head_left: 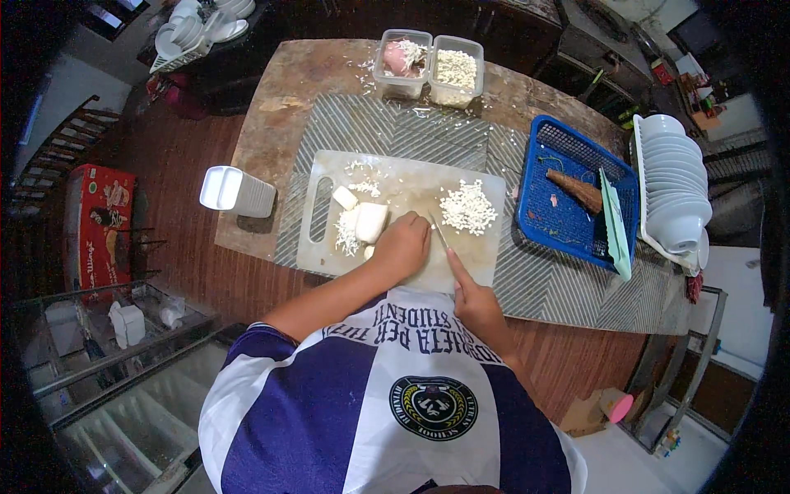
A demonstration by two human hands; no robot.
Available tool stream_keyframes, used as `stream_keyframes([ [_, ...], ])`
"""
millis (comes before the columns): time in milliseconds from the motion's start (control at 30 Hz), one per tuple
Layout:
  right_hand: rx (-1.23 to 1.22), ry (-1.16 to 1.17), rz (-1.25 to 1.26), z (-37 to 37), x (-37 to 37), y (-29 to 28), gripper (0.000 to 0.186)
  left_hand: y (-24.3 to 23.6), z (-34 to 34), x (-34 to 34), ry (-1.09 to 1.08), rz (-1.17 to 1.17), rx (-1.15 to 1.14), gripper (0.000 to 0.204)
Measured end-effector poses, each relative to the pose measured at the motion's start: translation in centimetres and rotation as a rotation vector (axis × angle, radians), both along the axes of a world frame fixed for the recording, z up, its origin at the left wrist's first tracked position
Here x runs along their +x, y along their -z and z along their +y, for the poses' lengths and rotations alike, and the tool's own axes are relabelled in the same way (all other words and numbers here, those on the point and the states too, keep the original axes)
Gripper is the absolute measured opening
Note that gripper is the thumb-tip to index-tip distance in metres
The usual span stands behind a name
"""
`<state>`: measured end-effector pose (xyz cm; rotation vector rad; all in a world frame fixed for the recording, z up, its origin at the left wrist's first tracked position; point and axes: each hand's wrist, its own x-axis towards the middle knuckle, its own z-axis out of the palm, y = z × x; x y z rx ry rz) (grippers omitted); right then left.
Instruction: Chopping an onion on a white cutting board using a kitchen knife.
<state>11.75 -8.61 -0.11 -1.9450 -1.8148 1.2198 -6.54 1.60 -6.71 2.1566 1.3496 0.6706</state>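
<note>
My right hand (477, 305) grips a knife (440, 234), its blade angled up and left over the pale cutting board (319, 255). Just left of the blade, my left hand (405, 245) is curled down on the board; whatever its fingers press is hidden beneath them. To the right of the knife lies a heap of small white diced pieces (467, 207). A large peeled white vegetable chunk (372, 222) rests left of my left hand, beside a smaller white chunk (345, 197). Thin white shreds (347, 240) are scattered near these chunks.
A patterned mat (436, 128) lies under the board. At the far edge stand two clear tubs (457, 72) with white pieces, one also with something pink. A blue basket (527, 222) holds a brown tapered thing; beyond it is a dish rack (679, 181). A white container (239, 192) stands left.
</note>
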Motion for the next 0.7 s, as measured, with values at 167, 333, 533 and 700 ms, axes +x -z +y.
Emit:
stream_keyframes([
  [167, 0.004, -0.009, 0.021, 0.0, 0.1, 0.3, 0.065, 0.0, 0.1, -0.1, 0.008, -0.008, -0.005, 0.012],
  [333, -0.009, -0.034, -0.015, 0.0, 0.3, 1.9, 0.066, -0.3, -0.2, 0.0, -0.005, 0.007, -0.025, 0.012],
  [533, -0.011, -0.007, 0.029, 0.0, 0.1, 1.1, 0.068, -0.2, -0.1, -0.1, -0.029, 0.017, -0.051, 0.015],
  [700, 0.056, 0.042, 0.02, -0.2, 0.1, 0.2, 0.067, -0.4, -0.1, 0.0, -0.031, 0.014, -0.048, 0.015],
])
